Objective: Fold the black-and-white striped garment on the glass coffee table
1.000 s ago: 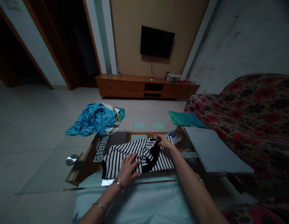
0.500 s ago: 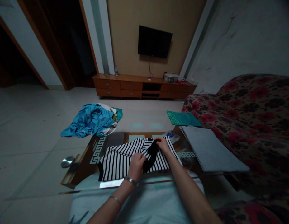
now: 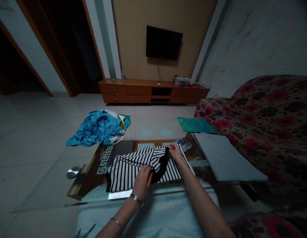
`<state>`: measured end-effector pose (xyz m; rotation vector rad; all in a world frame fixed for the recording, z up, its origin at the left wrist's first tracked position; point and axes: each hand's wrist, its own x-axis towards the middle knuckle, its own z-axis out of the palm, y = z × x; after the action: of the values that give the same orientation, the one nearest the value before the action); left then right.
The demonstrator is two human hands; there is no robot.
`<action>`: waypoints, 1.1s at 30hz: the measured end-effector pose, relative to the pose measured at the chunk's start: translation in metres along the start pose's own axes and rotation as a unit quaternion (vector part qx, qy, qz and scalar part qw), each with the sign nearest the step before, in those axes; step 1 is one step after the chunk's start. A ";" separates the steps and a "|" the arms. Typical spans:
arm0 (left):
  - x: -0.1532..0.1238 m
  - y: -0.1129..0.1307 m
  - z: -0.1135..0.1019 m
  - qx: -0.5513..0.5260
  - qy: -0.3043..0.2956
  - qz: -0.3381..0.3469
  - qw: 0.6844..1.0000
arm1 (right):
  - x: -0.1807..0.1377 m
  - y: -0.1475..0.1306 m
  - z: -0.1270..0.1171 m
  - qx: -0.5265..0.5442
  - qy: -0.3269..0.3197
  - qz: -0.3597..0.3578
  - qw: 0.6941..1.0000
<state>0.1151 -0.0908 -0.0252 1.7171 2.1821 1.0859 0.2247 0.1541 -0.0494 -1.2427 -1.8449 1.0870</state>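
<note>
A black-and-white striped shirt [image 3: 128,173] lies across the glass-topped coffee table, with part of it folded over on itself. Its wide black band [image 3: 162,165] curves over the stripes between my two hands. My left hand [image 3: 143,180], with bracelets on the wrist, is closed on the cloth near the band's lower end; the fingertips are partly hidden. At the band's upper end, close to the far edge of the shirt, my right hand [image 3: 176,154] pinches the fabric.
A grey folded sheet [image 3: 228,158] lies on the table's right side. Blue clothes [image 3: 96,127] are heaped beyond the left corner. A metal-topped round object [image 3: 73,172] stands left of the table [image 3: 94,180]. The flowered sofa [image 3: 265,109] borders the right side.
The black band has been spread flatter and wider, and the stripes inside it show more. My right hand has shifted slightly right, my left hand slightly down and left.
</note>
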 end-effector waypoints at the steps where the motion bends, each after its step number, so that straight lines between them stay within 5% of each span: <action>1: 0.000 0.002 0.002 -0.009 0.012 -0.017 1.000 | -0.010 -0.003 -0.005 -0.010 0.024 -0.003 1.000; 3: -0.002 0.003 0.007 -0.018 0.024 -0.034 0.999 | -0.037 -0.010 -0.013 -0.028 0.039 -0.033 0.998; 8: -0.007 -0.004 0.020 -0.052 0.024 -0.021 0.998 | -0.121 -0.031 -0.003 -0.111 -0.150 -0.177 0.966; 10: -0.007 -0.006 0.024 -0.054 0.023 -0.024 0.998 | -0.136 -0.037 0.004 -0.169 -0.164 -0.203 0.950; 18: -0.004 0.003 0.022 0.003 -0.012 0.036 0.999 | -0.098 -0.069 -0.011 -0.186 -0.127 -0.182 0.957; 25: -0.013 -0.010 0.032 -0.036 0.047 -0.037 0.998 | -0.117 -0.062 0.005 -0.332 -0.187 -0.210 0.900; 33: -0.011 -0.002 0.030 0.060 0.019 -0.013 0.998 | -0.074 -0.079 -0.009 -0.236 -0.141 -0.203 0.940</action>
<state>0.1328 -0.0881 -0.0513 1.7236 2.3307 1.0100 0.2256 0.0704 0.0204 -0.9090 -2.5493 0.6331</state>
